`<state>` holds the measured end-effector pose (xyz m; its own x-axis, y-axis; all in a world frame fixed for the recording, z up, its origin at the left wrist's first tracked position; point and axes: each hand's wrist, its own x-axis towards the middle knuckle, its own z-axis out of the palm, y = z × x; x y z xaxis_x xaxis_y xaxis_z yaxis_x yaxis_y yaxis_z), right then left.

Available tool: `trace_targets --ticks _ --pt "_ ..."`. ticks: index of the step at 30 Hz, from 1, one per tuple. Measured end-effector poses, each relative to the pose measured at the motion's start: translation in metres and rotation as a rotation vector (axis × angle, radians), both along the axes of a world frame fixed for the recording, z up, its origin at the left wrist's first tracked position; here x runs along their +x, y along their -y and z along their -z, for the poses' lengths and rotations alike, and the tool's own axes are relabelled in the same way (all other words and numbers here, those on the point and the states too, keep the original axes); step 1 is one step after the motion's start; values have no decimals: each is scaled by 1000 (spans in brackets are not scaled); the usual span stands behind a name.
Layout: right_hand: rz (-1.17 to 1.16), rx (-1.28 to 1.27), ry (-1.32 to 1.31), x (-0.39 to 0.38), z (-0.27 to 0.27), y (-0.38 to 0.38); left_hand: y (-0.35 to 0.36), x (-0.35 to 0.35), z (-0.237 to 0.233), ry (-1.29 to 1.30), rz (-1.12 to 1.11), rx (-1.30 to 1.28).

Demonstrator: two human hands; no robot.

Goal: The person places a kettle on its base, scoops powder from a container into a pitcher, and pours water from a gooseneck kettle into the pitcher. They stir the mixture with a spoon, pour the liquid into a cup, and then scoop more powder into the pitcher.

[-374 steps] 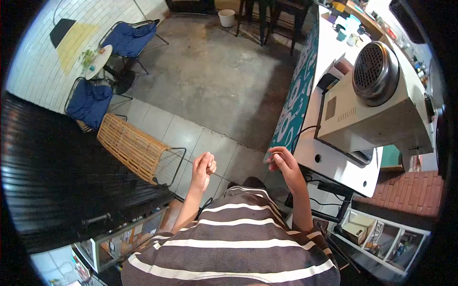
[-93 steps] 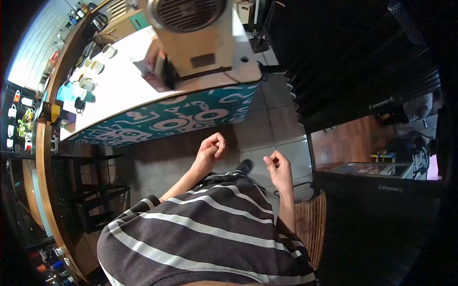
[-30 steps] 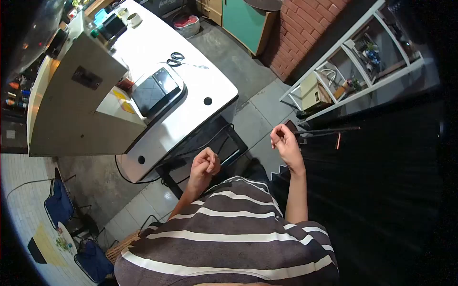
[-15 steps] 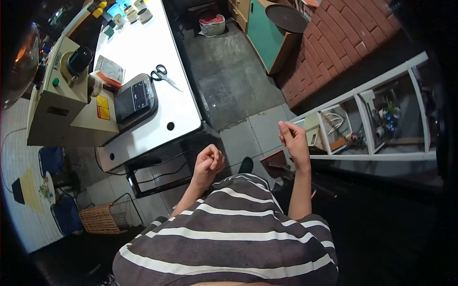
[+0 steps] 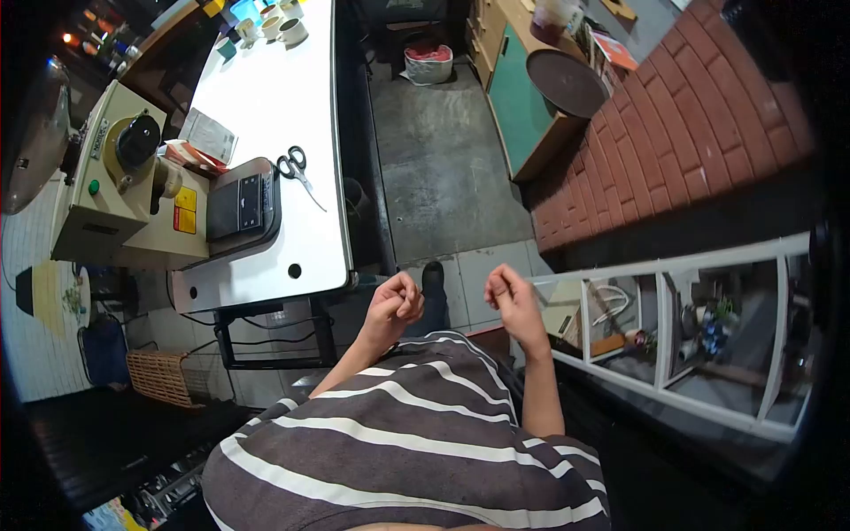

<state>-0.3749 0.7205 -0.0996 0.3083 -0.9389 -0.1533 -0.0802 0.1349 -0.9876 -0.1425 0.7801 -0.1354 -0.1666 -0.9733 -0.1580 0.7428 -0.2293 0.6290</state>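
Note:
My left hand (image 5: pixel 395 305) is curled into a loose fist in front of my striped shirt, with nothing showing between its fingers. Closed as well, my right hand (image 5: pixel 517 310) is held up to the right, thumb against the curled fingers, with no object visible in it. Both hands hang in the air, apart from each other and touching nothing. Nearest to the left one is the front corner of a white table (image 5: pixel 310 257). On that table lie black-handled scissors (image 5: pixel 301 175) and a dark digital scale (image 5: pixel 243 205), beside a beige machine (image 5: pixel 111 199).
Several cups (image 5: pixel 290 32) stand at the table's far end. A white-framed shelf unit (image 5: pixel 660 327) is at right, below a brick wall (image 5: pixel 655 133). A green cabinet (image 5: pixel 513 102) carries a round dark tray (image 5: pixel 567 82). A bag (image 5: pixel 428 66) sits on the floor (image 5: pixel 443 177) ahead.
The view has shifted forward and turned slightly, so the table's front edge lies closer. My right hand has come in towards the left one. Both hands stay closed.

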Motion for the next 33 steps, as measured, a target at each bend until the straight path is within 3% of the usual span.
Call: trace_targets --ticks 11,21,27,30,33 --pt "-292 16 -195 38 17 189 182 38 4 -81 -200 -94" --pt "-399 140 85 102 23 377 309 89 -1 -33 -390 -12" --pt "-482 93 39 129 28 524 422 108 3 -67 -500 5" --pt "-561 57 40 149 27 607 494 122 -1 201 -579 45" --pt "-630 33 7 173 4 682 552 137 -8 281 -641 42"
